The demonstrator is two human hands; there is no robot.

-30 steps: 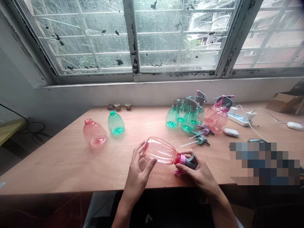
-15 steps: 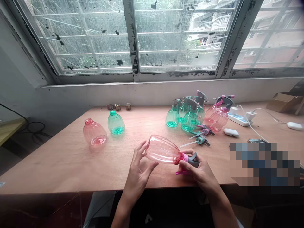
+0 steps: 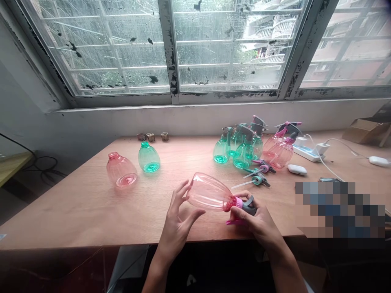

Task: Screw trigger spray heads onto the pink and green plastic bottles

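A clear pink spray bottle (image 3: 210,193) lies sideways in the air above the near table edge, its base to the left. My right hand (image 3: 256,219) is closed round the grey and pink spray head (image 3: 246,204) at its neck; a pink lever shows below. At the base, my left hand (image 3: 180,215) curves loosely, fingertips at the end and thumb along the underside. Two loose spray heads with tubes, one teal (image 3: 257,180) and one pink (image 3: 265,167), lie beyond my right hand. Left of me stand an open pink bottle (image 3: 121,171) and an open green bottle (image 3: 149,158).
Several green spray bottles (image 3: 243,154) and pink spray bottles (image 3: 280,154) stand at the back right. Beside them are a white case (image 3: 297,170), a power strip (image 3: 308,153) with cables and a cardboard box (image 3: 365,130). Small brown blocks (image 3: 150,137) sit against the wall.
Hardly anything differs. The pink bottle's body has turned slightly, and my left thumb sits a touch further right. My right hand keeps its hold on the spray head.
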